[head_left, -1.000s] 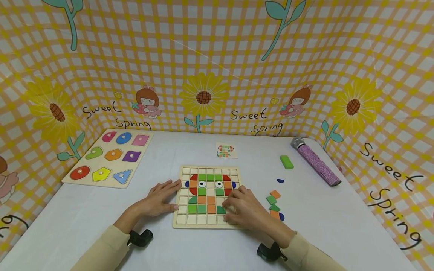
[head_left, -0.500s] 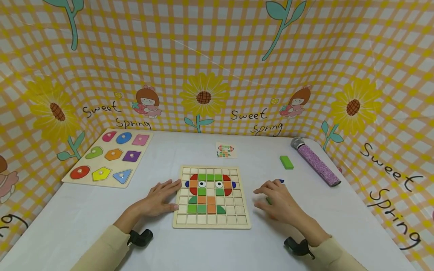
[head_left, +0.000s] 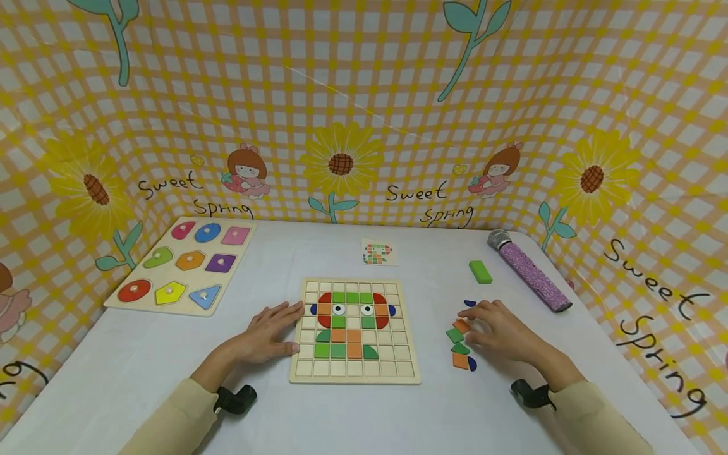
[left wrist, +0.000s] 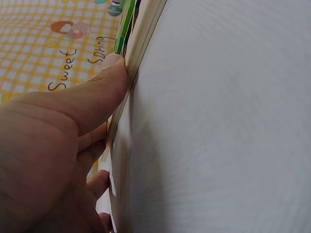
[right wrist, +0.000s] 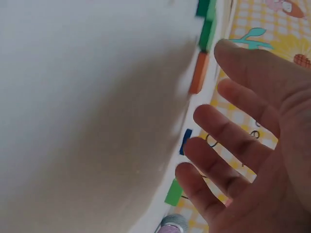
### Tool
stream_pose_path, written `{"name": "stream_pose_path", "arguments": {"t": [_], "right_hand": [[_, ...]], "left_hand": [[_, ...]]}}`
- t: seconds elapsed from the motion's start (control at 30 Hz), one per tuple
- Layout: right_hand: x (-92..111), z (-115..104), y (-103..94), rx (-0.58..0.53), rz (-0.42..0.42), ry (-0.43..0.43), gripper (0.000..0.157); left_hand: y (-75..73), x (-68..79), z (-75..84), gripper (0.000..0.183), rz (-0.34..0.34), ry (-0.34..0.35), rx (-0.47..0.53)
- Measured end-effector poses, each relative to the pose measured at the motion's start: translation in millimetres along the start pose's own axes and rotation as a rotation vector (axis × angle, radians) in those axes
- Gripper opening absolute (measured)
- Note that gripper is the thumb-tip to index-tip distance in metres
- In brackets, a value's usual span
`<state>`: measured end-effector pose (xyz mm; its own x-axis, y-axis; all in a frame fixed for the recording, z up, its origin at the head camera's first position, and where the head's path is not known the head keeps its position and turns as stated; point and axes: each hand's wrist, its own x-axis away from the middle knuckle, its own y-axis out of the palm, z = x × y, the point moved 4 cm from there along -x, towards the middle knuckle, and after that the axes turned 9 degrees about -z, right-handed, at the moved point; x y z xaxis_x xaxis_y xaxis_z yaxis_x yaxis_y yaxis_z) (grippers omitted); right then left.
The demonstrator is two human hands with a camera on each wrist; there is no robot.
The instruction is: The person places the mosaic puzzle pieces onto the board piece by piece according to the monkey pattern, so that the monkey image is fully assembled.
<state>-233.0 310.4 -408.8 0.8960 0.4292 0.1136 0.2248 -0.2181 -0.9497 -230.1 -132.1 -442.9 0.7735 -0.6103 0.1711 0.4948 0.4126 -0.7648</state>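
A wooden grid board (head_left: pixel 392 370) lies mid-table, with red, orange, green and blue tiles and two eye tiles set in it as a figure. My left hand (head_left: pixel 258 335) rests at its left edge, fingertips and thumb touching the frame. To the right of the board, my right hand (head_left: pixel 500 332) hovers over loose tiles with its fingers spread and nothing held. Nearest its fingertips are an orange square tile (head_left: pixel 459 326) and a green square tile (head_left: pixel 454 336). A green quarter-round tile (head_left: pixel 459 349), another orange square (head_left: pixel 460 361) and blue half-round tiles (head_left: pixel 473 364) lie close by.
A picture card (head_left: pixel 380 252) lies behind the board. At the back left is a knobbed shape puzzle (head_left: pixel 182 265). A green block (head_left: pixel 480 272) and a glittery pink microphone (head_left: pixel 531 272) lie at the right. Patterned cloth (head_left: pixel 364 95) walls the table's back and sides.
My right hand has left the board's right side, uncovering a green quarter-round tile there, and moved right to the loose tiles. The left hand has stayed at the board's edge.
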Motion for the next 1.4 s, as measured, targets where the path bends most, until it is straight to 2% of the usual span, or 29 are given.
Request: {"name": "stream_pose_path", "arguments": {"t": [0.17, 0.37, 0.73, 0.93, 1.1, 1.4], "right_hand": [[-4.5, 5.4, 1.5, 0.008, -0.045, -0.024, 0.038], [-6.8, 9.1, 2.4, -0.014, -0.045, -0.024, 0.034], [-9.3, 12.3, 5.6, -0.023, 0.013, -0.039, 0.024], [-7.5, 8.4, 3.5, -0.032, 0.032, -0.005, 0.025], [-9.4, -5.6, 1.0, -0.044, 0.065, 0.006, 0.024], [-15.7, -60.0, 1.5, 0.043, 0.159, -0.112, 0.023]], "left_hand": [[2.1, -0.5, -0.7, 0.072, -0.011, -0.012, -0.004], [1.2, -0.2, 0.0, 0.072, 0.000, -0.002, -0.011], [0.7, -0.3, -1.7, 0.072, 0.005, -0.010, -0.018], [0.3, -0.2, -1.4, 0.073, 0.003, -0.006, -0.011], [0.1, -0.5, -2.1, 0.074, 0.005, -0.007, -0.010], [1.0, -1.1, -2.1, 0.074, 0.002, -0.012, -0.008]]}}
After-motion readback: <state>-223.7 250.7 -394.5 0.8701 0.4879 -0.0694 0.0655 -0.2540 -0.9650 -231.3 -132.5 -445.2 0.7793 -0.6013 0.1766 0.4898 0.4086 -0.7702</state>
